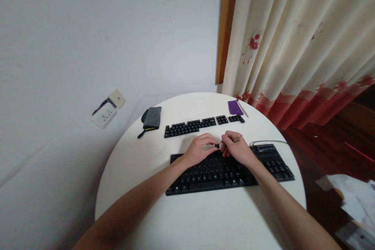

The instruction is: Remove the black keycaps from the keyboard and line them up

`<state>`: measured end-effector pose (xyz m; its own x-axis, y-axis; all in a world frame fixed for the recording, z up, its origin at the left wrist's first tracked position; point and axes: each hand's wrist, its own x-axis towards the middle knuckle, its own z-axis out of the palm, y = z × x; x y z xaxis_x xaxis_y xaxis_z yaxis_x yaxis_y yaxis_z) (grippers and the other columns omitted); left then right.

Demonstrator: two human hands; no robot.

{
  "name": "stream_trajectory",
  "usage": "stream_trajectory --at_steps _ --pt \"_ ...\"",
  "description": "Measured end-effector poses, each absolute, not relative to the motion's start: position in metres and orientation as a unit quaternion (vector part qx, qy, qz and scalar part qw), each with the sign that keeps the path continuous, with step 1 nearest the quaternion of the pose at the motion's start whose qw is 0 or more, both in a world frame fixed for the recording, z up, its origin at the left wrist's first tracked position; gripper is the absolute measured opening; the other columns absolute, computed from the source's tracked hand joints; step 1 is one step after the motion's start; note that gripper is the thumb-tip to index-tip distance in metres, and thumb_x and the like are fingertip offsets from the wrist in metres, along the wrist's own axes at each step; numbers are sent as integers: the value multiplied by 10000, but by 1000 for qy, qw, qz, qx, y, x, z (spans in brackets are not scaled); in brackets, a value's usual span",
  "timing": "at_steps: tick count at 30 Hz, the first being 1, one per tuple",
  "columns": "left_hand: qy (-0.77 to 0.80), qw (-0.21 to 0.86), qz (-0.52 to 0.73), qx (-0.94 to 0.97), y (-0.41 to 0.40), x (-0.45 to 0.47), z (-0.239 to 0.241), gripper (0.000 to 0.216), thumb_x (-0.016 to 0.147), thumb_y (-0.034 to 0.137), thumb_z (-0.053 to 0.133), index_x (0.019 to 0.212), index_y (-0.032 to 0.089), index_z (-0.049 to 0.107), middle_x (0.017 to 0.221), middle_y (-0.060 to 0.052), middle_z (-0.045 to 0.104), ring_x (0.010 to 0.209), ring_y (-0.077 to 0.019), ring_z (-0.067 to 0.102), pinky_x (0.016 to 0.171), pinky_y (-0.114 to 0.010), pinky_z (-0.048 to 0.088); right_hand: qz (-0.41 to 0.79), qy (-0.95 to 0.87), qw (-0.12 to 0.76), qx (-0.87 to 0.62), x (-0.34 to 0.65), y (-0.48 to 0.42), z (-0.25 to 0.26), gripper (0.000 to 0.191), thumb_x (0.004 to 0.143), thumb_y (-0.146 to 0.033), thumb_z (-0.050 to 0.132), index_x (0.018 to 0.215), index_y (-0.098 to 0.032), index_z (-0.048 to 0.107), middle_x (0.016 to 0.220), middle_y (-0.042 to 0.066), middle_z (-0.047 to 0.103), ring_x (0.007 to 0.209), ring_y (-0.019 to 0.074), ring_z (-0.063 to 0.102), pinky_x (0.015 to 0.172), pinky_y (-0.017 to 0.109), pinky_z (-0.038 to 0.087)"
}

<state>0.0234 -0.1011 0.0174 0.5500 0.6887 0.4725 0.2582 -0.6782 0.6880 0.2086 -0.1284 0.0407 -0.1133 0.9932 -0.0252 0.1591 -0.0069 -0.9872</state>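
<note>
Two hands met above the black keyboard (202, 178): the left grip (200, 148) pinched a small dark piece (217, 145), the right grip (235, 148) a thin item (239, 137). Handling that piece seemed the step; the next move called for steady fingertips.

- Near keyboard (225, 174): pale legends on its keys, too small to read
- Far row of keycaps (205, 122): pale marks, also unreadable
- No other lettering legible

Matt plastic keyboard (215, 170) and keycaps (190, 125), smooth tabletop (187, 220), cloth pouch (152, 117), fabric curtain (281, 47), wooden trim (227, 27), matt wall (146, 27).
</note>
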Motion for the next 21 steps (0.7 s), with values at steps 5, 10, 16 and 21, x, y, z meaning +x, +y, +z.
stream_trajectory --at_steps 5,10,16,21 --pt "302 274 405 818 -103 24 20 79 827 207 661 887 157 677 861 -57 685 786 -151 632 759 -295 530 484 -551 425 -530 208 -125 32 353 875 -498 489 700 -194 524 491 -34 570 349 107 517 359 194 346" --pt "321 275 428 799 -102 22 25 109 816 201 658 914 156 677 866 -60 692 757 -148 632 737 -292 539 404 -596 407 -562 210 -123 26 537 935 -598 353 649 -189 553 576 10 583 512 142 548 525 257 421" --pt "282 256 440 813 -100 22 31 131 859 218 621 944 173 710 974 -84 674 874 -163 638 767 -299 563 429 -633 380 -521 206 -124 24 643 942 -651 301 755 -147 654 743 76 687 721 195 623 731 302 458" --pt "281 218 411 839 -100 21 31 137 869 241 618 948 174 707 917 -74 687 816 -153 643 764 -296 563 453 -633 388 -494 202 -126 26 645 931 -661 331 745 -139 661 722 74 688 713 196 625 721 296 462"
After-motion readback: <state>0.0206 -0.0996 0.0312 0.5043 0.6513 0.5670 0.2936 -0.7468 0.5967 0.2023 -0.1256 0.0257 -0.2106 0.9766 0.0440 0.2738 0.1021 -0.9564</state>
